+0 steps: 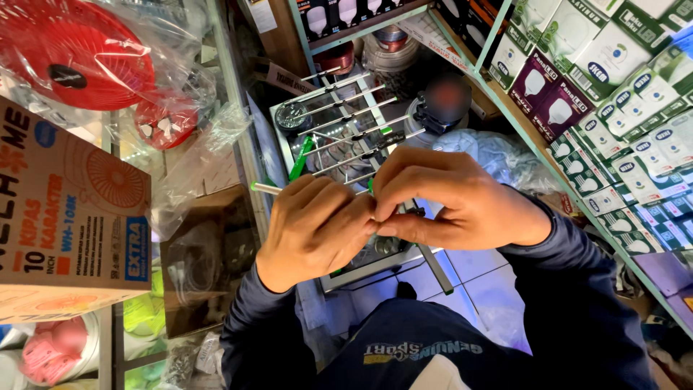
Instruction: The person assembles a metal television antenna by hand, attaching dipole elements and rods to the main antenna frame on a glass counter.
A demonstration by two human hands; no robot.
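My left hand (312,227) and my right hand (451,201) meet at the fingertips in the middle of the view, both pinched on a small green-and-white part (380,232) of a metal antenna (346,123). The antenna's silver rods fan out beyond my hands, over a grey frame. A thin pale rod (266,188) sticks out left from behind my left hand. Much of the held part is hidden by my fingers. Dark blue sleeves cover both forearms.
Shelves of boxed light bulbs (606,65) rise along the right. A cardboard fan box (68,217) and red fan parts in plastic wrap (79,58) stand at the left. Cable reels (390,43) sit at the back. A pale tiled floor (484,282) shows below.
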